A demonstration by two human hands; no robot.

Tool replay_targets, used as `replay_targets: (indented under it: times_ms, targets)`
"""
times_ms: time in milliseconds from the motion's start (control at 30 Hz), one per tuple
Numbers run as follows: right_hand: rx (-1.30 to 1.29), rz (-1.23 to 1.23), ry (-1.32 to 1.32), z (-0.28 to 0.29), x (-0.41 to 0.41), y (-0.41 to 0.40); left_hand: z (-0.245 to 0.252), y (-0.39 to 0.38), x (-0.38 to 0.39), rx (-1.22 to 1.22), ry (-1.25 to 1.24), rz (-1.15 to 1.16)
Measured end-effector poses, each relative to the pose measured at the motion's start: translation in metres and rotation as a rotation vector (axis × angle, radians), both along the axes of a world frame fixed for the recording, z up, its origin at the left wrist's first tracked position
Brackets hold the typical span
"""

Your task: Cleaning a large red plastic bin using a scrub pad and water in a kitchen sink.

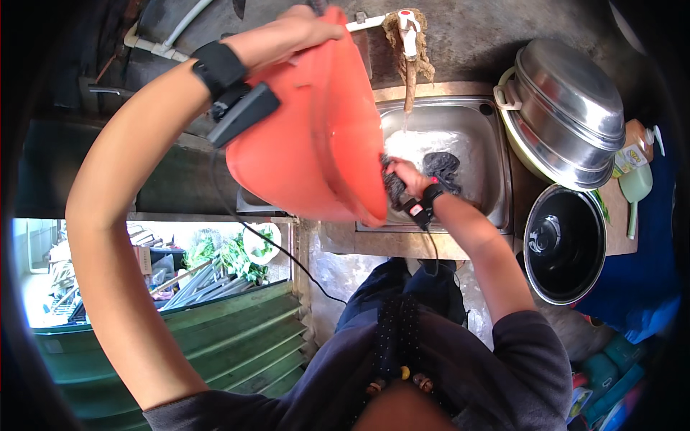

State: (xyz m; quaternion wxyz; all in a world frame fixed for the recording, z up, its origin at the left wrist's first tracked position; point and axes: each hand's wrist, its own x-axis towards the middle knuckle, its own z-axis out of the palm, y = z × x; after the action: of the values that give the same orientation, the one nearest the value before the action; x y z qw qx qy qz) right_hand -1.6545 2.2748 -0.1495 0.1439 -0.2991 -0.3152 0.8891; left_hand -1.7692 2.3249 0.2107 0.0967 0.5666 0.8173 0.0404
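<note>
A large red plastic bucket is tilted on its side over the left part of the stainless steel sink. My left hand grips it at its upper end. A dark grey cloth is bunched in my right hand, at the bucket's lower right edge. Another dark cloth lies wet in the basin, just right of that hand. Water runs from a white tap with a brown spout extension into the sink. Much of the bucket's inside is hidden.
Right of the sink stand a lidded steel pot in a pale basin, a dark round bowl, a pump bottle and a light green scoop. Leafy greens lie beyond an opening at left. A cable hangs from my left wrist.
</note>
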Motion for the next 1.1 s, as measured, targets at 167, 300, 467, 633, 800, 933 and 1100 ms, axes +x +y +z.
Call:
replay_targets:
  times_ms: [167, 300, 467, 633, 800, 933, 1100]
  targets:
    - [0.095, -0.098, -0.151, 0.026, 0.03, 0.053, 0.011, -0.067, -0.085, 0.161, -0.619, 0.243]
    - [0.136, -0.055, -0.107, 0.035, 0.052, 0.096, -0.014, -0.129, -0.125, 0.171, -0.78, 0.355]
    - [0.163, 0.151, -0.129, 0.086, 0.066, 0.089, -0.081, -0.198, -0.148, 0.3, -1.107, 0.443]
    - [0.476, 0.187, -0.399, 0.088, 0.069, 0.092, -0.132, -0.227, -0.161, 0.224, -1.352, 0.53]
    - [0.368, 0.221, -0.357, 0.128, 0.066, 0.071, -0.15, -0.222, -0.181, 0.025, -1.058, 0.462]
    - [0.446, 0.071, -0.522, 0.144, 0.062, 0.056, -0.183, -0.197, -0.22, 0.03, 0.064, 0.465]
    - [0.499, 0.075, -0.551, 0.116, 0.067, 0.071, -0.159, -0.124, -0.114, 0.48, -0.232, -0.173]
